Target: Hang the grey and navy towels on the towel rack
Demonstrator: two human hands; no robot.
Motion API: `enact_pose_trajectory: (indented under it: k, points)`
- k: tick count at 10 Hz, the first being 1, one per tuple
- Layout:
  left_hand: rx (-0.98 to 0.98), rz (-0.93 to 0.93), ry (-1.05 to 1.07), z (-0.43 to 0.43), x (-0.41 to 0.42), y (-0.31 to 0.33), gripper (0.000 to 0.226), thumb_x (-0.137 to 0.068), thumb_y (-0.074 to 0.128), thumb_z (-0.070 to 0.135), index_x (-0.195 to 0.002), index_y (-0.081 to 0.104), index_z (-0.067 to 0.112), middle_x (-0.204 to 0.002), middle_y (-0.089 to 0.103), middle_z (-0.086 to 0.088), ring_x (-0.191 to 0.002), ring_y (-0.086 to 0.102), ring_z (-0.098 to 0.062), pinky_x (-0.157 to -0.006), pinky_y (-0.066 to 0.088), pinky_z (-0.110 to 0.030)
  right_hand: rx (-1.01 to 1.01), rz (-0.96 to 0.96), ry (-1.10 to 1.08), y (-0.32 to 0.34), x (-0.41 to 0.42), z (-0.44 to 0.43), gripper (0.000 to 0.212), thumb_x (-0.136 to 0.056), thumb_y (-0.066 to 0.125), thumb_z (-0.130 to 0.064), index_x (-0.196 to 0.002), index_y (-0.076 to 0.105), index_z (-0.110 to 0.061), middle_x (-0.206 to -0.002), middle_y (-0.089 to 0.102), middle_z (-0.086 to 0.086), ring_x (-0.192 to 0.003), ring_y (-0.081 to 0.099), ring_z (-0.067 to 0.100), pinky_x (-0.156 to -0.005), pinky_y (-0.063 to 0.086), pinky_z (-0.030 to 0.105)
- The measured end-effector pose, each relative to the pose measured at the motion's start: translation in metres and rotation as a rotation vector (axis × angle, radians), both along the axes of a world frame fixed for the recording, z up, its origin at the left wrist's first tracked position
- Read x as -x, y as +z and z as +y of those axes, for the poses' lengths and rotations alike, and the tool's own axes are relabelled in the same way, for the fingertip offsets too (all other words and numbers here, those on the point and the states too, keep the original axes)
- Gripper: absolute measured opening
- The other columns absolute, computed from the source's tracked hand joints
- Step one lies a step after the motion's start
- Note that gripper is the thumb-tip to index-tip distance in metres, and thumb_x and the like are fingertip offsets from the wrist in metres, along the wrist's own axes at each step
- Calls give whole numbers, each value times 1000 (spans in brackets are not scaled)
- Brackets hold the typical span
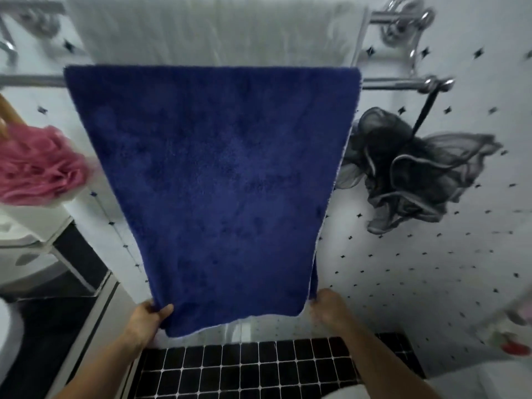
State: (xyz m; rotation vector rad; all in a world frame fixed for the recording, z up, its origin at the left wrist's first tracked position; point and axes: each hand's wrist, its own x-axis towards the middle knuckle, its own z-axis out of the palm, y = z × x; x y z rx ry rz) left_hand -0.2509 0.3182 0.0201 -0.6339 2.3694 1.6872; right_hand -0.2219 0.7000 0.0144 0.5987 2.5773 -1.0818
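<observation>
The navy towel [221,182] hangs draped over the lower chrome bar of the towel rack [394,83]. Behind and above it, a pale grey towel [213,30] hangs over the upper bar. My left hand [148,319] pinches the navy towel's bottom left corner. At the bottom right corner my right hand [328,308] grips the towel's hem. Both hands hold the lower edge out from the wall, and the towel hides the rack's middle.
A black mesh bath sponge [414,168] hangs by a strap from the rack's right end. A pink bath sponge [37,165] hangs at the left. Below are a white tiled wall, black floor tiles [259,367] and a white fixture [17,254] at the left.
</observation>
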Motion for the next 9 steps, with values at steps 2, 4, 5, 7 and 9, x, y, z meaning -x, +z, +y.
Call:
enact_pose_trajectory:
  k: [2,4,5,7,9]
  points:
    - [-195,346,-28,-2,41,122,49,-74,83,12,-115,56,14,-106,67,5,-92,65,-12,-76,51,-29,254,636,-118,149,14,-11,32,-86,68,-32,-116,60,-27,-104,71,-9,-98,67,10,-76,52,20]
    - [-349,770,44,8,65,241,18,-87,71,20,-104,65,19,-87,76,12,-76,71,1,-63,55,-14,303,910,-198,271,48,-14,22,-91,67,-23,-89,63,-1,-83,67,10,-72,59,17,-68,47,37]
    - [-285,788,54,12,69,251,11,-91,66,12,-102,66,11,-86,71,5,-64,67,1,-58,54,-14,276,901,-242,285,50,-4,39,-91,67,-26,-78,55,9,-74,60,16,-68,53,21,-64,42,35]
    - [-214,705,121,9,63,246,20,-91,64,11,-110,59,8,-102,67,-6,-83,64,-15,-73,51,-27,235,790,-345,279,32,-15,37,-88,68,-34,-113,60,-9,-98,71,4,-96,67,25,-90,52,42]
    - [-222,607,127,-8,25,220,36,-90,57,2,-125,49,6,-90,58,-2,-82,57,-17,-78,46,-25,95,834,-316,262,-22,-41,26,-83,72,-39,-94,56,-22,-86,67,-1,-82,65,20,-76,52,38]
